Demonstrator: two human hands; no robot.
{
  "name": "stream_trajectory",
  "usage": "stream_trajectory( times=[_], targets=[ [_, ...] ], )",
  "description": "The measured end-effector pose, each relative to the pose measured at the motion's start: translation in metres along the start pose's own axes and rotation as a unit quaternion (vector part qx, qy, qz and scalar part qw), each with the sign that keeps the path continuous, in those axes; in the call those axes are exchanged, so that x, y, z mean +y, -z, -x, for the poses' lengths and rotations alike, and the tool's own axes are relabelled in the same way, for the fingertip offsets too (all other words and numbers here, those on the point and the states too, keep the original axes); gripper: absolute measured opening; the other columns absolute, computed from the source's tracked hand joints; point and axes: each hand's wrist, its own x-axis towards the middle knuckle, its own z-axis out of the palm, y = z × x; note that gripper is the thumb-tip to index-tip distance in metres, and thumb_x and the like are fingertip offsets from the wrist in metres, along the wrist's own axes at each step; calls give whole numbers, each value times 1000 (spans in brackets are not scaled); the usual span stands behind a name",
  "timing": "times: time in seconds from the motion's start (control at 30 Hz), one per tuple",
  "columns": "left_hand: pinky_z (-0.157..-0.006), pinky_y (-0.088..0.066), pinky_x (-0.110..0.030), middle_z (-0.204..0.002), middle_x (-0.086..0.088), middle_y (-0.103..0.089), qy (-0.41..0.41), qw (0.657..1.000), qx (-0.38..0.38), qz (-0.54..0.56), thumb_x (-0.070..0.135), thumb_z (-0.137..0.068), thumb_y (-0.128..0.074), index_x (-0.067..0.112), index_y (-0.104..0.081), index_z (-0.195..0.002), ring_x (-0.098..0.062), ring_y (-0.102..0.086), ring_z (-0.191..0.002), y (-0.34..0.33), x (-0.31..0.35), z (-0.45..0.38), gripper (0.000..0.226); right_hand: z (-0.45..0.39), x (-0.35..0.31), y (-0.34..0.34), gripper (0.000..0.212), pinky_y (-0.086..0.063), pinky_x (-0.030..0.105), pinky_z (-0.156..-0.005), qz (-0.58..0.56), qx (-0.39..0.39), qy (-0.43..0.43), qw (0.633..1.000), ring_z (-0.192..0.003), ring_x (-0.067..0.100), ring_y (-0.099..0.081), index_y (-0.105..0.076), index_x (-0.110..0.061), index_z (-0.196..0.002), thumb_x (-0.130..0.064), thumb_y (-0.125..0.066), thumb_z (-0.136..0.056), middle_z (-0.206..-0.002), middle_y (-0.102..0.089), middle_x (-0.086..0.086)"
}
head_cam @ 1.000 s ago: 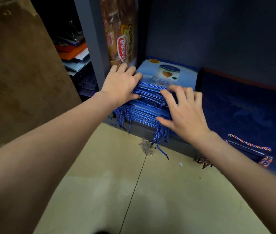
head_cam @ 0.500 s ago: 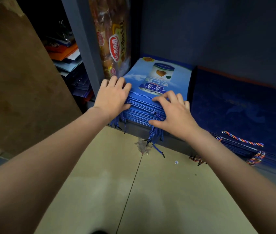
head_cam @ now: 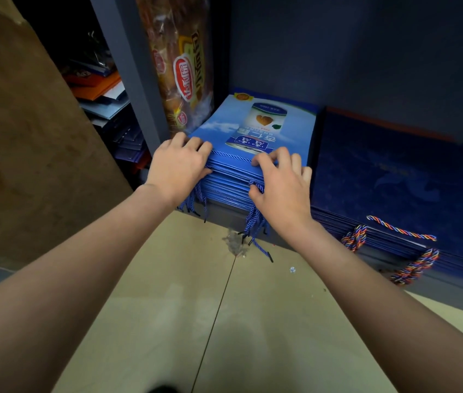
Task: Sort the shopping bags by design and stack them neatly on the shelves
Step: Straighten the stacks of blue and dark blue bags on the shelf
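Your two hands were squaring the stack of light blue bags (head_cam: 256,131), which lay flat at the left end of the bottom shelf (head_cam: 224,208), tight against the grey upright (head_cam: 128,66) and just beside the stack of dark blue bags (head_cam: 389,171). Your left hand (head_cam: 178,165) had its fingers curled over the near left corner of the stack, thumb against the front edges. Your right hand (head_cam: 281,185) gripped the near right corner, fingertips bent onto the top bag and thumb pressed into the edges. To do this well, you needed to push evenly with both hands so the front edges lined up flush, not fanned. The blue cord handles (head_cam: 253,225) hung over the shelf lip toward the floor (head_cam: 196,307); I judged they should be tucked in or left hanging evenly, never trapped between bags, since that would tilt the pile. You also had to keep the pile from creeping sideways into the dark blue one, so the two designs stayed apart
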Motion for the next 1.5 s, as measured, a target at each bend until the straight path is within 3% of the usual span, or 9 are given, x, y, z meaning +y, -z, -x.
stream_trajectory(
  times=[0.27,0.37,0.47,0.6,0.67,0.9,1.13,1.27,1.5],
  targets=[
    [-98,-36,-39,-133,-10,-49,22,998,-13,55,29,-92,-54,9,-43,-134,-31,-41,-118,-6,6,7,48,16,20,11,49,-24,30,-93,-86,-19,23,996,-115,21,-33,-48,-19,-125,-25,-69,-80,-125,-40,4],
    [-95,-35,-43,-125,-15,-55,26,989,115,88,16,-82,-60,6,-54,-123,-35,-47,-111,-11,13,20,42,43,40,16,42,-37,37,-91,-183,74,-57,979,-103,22,-43,-57,-12,-111,-21,-75,-75,-109,-47,3],
    [-93,-30,-40,-120,-12,-58,-27,972,197,126,22,-77,-57,11,-59,-114,-28,-46,-110,-18,38,38,39,64,40,4,35,-40,40,-80,-210,67,-122,968,-85,20,-46,-58,-13,-104,-24,-76,-75,-86,-53,-3],
    [-98,-24,-38,-125,-11,-56,-14,978,147,148,28,-69,-74,12,-57,-121,-30,-51,-115,-21,59,33,56,70,20,-7,32,-35,33,-79,-249,134,-148,948,-83,15,-44,-58,-11,-102,-23,-74,-77,-88,-51,0],
    [-97,-23,-38,-121,-11,-59,3,983,122,139,27,-66,-81,12,-59,-118,-31,-54,-111,-18,55,21,58,71,12,-12,26,-29,30,-76,-204,149,-118,960,-86,17,-44,-63,-12,-97,-28,-70,-77,-91,-51,5],
    [-101,-23,-40,-131,0,-51,-12,986,64,154,42,-87,-58,22,-51,-129,-26,-37,-125,-7,38,0,47,50,6,-31,28,-30,37,-69,-18,118,-104,987,-83,22,-33,-69,-9,-75,-34,-78,-67,-84,-48,9],
    [-107,-18,-42,-137,4,-43,-21,989,8,145,54,-83,-57,30,-43,-134,-24,-34,-128,-9,34,-7,58,39,-12,-34,28,-19,32,-69,-53,140,-199,968,-77,30,-50,-66,-10,-67,-31,-84,-62,-81,-45,8],
    [-103,-23,-40,-132,4,-49,-20,985,-15,174,54,-83,-56,30,-48,-129,-23,-39,-124,-1,27,-15,52,34,-19,-33,20,-14,29,-72,-89,155,-235,955,-85,30,-48,-65,-9,-68,-24,-77,-73,-85,-39,5],
    [-97,-32,-42,-122,-1,-55,8,979,18,202,51,-88,-49,23,-50,-121,-27,-47,-116,-1,24,-11,43,47,9,-1,15,-16,28,-73,-138,57,-113,982,-91,24,-39,-67,-8,-73,-20,-69,-82,-86,-34,0]
  ],
)
